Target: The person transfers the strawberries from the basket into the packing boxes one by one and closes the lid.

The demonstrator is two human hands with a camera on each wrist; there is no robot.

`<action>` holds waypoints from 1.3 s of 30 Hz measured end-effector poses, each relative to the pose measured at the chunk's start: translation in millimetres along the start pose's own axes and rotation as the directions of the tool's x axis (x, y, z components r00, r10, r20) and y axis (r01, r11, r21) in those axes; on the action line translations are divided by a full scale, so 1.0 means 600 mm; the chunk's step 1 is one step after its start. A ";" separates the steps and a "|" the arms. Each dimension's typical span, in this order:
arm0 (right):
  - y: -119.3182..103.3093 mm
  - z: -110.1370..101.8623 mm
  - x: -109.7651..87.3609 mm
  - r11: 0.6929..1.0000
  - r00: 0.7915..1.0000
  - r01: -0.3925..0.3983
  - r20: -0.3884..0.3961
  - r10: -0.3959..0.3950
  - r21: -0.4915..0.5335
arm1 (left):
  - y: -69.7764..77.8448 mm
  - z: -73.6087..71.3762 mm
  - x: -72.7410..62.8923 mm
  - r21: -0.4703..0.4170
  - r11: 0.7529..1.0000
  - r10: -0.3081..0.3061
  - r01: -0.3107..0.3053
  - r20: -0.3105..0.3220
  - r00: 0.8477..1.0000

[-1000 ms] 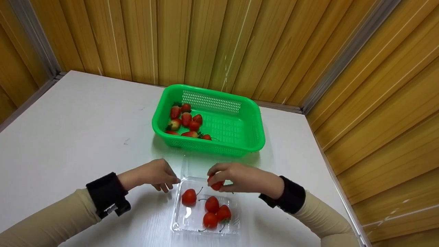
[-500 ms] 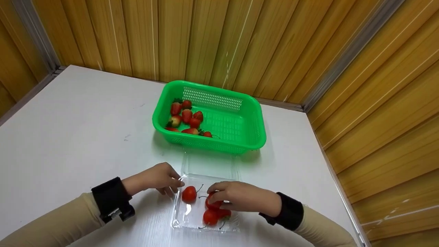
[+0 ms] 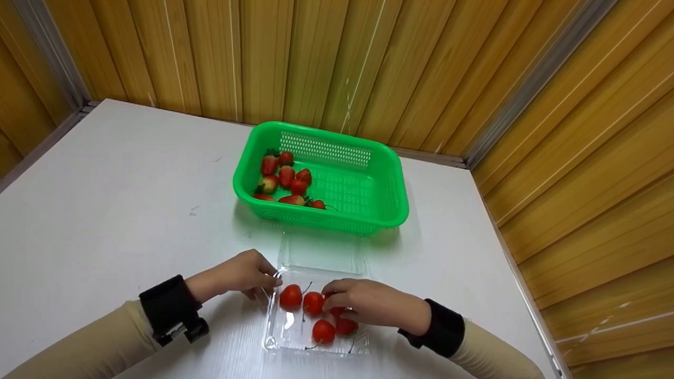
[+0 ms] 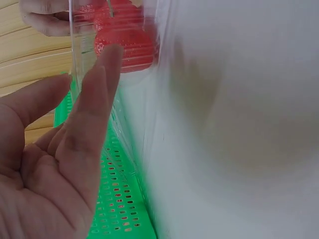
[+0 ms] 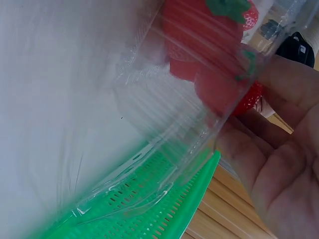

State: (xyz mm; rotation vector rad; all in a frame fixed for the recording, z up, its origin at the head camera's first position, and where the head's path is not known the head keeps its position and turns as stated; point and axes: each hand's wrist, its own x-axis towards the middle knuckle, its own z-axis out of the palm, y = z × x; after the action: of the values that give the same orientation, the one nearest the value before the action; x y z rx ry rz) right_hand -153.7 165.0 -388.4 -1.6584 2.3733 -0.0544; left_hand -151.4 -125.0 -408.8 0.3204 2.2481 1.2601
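Note:
A clear plastic box [image 3: 284, 337] lies with its lid [image 3: 321, 255] folded back toward the basket. Inside are several red strawberries [image 3: 323, 331] with thin stems. My left hand [image 3: 250, 272] is at the box's left rim, thumb tip at the edge and fingers along the outer wall, as the left wrist view shows. Over the right half of the box, my right hand [image 3: 368, 304] pinches a strawberry [image 5: 246, 99], low among the others. Its fingers partly hide this fruit in the head view. Green leaves [image 5: 229, 7] show through the clear wall in the right wrist view.
A green perforated basket [image 3: 400, 184] stands behind the box, with several more strawberries [image 3: 286, 175] gathered in its left part. The white table [image 3: 131, 173] meets wood-patterned walls [image 3: 210, 58] at the back and right.
My right hand has come down and toward me into the box with its strawberry. One strawberry there has shifted left. My left hand has moved slightly right onto the rim.

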 end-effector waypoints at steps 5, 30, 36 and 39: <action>0.006 0.007 0.001 1.000 1.000 -0.023 0.010 0.023 0.013 | -0.005 0.005 0.001 -0.032 0.999 -0.002 0.002 -0.012 1.000; 0.005 0.021 0.009 0.996 0.997 -0.073 0.027 0.074 -0.057 | 0.000 -0.003 -0.004 -0.052 0.998 0.025 -0.026 -0.029 0.999; 0.001 0.020 0.008 0.996 0.998 -0.059 -0.009 0.059 -0.063 | -0.002 0.000 -0.005 -0.044 0.999 0.030 -0.031 -0.035 0.999; -0.002 0.021 0.008 0.995 0.998 -0.056 0.010 0.057 -0.084 | -0.004 0.003 -0.006 -0.049 0.998 0.033 -0.034 -0.032 0.999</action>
State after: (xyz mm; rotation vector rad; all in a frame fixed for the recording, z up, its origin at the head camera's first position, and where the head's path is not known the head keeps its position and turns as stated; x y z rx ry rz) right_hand -151.3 161.4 -401.1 -1.6207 2.4429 0.0660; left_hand -147.1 -126.7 -410.6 0.3231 2.2424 1.3449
